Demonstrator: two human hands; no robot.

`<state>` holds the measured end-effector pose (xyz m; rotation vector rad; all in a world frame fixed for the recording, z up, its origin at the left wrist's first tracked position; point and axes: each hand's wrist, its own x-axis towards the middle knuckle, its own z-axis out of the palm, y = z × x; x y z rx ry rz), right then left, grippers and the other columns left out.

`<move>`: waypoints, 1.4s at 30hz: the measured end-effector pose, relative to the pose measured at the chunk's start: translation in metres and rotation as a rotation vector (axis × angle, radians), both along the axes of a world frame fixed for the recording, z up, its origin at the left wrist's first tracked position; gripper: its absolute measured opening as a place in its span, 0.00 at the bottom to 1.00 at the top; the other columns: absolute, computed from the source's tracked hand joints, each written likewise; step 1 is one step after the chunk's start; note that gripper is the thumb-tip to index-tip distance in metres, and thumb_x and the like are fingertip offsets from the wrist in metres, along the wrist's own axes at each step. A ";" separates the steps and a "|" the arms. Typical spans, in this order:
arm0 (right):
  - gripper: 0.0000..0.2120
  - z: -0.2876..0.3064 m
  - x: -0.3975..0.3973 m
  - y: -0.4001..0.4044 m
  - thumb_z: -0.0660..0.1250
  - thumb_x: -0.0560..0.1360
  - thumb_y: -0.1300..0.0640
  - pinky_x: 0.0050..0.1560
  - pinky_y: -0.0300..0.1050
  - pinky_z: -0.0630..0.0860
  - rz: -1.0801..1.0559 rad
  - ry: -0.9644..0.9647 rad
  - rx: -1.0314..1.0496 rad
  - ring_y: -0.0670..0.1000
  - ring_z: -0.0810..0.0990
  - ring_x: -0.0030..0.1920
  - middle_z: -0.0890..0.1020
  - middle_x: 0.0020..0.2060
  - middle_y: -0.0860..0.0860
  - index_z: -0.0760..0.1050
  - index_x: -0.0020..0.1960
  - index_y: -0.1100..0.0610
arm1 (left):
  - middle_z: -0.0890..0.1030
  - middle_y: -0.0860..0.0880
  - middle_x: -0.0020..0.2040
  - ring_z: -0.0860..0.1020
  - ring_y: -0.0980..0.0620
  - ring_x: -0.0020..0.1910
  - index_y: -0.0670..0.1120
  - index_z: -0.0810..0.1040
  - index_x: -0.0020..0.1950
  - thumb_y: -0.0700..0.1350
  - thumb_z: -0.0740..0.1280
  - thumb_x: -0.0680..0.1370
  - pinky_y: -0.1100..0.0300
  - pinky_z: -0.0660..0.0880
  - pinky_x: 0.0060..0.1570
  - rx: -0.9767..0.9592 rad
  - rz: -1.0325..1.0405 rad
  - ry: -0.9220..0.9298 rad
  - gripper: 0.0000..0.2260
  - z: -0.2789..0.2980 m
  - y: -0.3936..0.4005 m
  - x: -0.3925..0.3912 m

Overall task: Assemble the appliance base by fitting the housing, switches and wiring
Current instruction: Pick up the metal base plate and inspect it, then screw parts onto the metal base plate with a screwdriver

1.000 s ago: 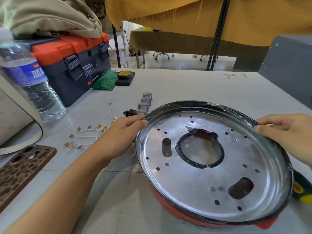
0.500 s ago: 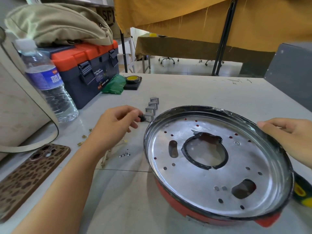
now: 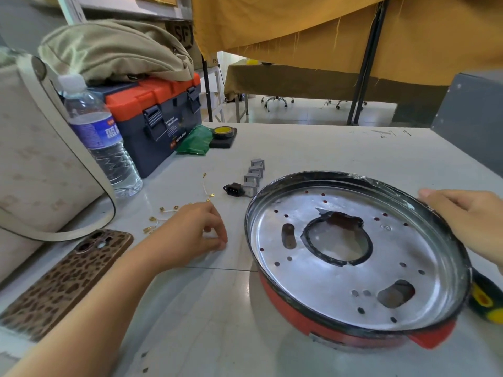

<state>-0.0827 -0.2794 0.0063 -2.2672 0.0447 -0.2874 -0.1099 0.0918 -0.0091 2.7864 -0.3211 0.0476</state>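
Note:
The round red housing [image 3: 294,312] with its silver perforated plate lies on the white table, right of centre. My right hand [image 3: 465,224] grips its far right rim. My left hand [image 3: 196,235] is on the table just left of the housing, fingertips pinched together against the surface; whatever is between them is hidden. Beyond it lie white wires with gold terminals [image 3: 168,212], a black power socket [image 3: 233,189] and a row of grey switches [image 3: 255,174], all loose on the table.
A green-and-yellow tool handle [image 3: 487,302] pokes out from behind the housing at right. At left are a leopard-pattern phone [image 3: 68,278], a beige bag [image 3: 35,164], a water bottle [image 3: 100,140] and a toolbox [image 3: 160,118]. A grey box [image 3: 473,126] stands at far right.
My left hand let go of the housing's left rim, reached towards the black socket, then dropped back to the table beside the wires. My right hand has stayed on the rim.

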 end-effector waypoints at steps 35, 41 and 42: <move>0.10 -0.013 0.019 -0.032 0.67 0.73 0.59 0.34 0.45 0.70 -0.215 0.287 -0.370 0.56 0.77 0.34 0.82 0.34 0.61 0.79 0.37 0.65 | 0.84 0.52 0.41 0.82 0.53 0.40 0.56 0.83 0.44 0.47 0.69 0.73 0.58 0.80 0.42 -0.773 -0.060 -0.124 0.04 0.024 -0.056 0.025; 0.10 0.002 0.018 -0.027 0.64 0.77 0.60 0.30 0.43 0.75 -0.070 -0.145 0.330 0.47 0.77 0.25 0.81 0.27 0.50 0.73 0.43 0.46 | 0.84 0.54 0.42 0.80 0.52 0.43 0.57 0.84 0.44 0.50 0.70 0.72 0.53 0.78 0.49 -0.654 -0.183 -0.077 0.04 0.030 -0.045 0.021; 0.12 0.007 0.018 -0.025 0.64 0.77 0.60 0.28 0.39 0.74 -0.004 -0.175 0.413 0.45 0.76 0.24 0.80 0.27 0.49 0.75 0.41 0.44 | 0.84 0.55 0.42 0.79 0.54 0.43 0.57 0.84 0.44 0.48 0.70 0.72 0.56 0.77 0.48 -0.612 -0.196 -0.071 0.05 0.031 -0.043 0.021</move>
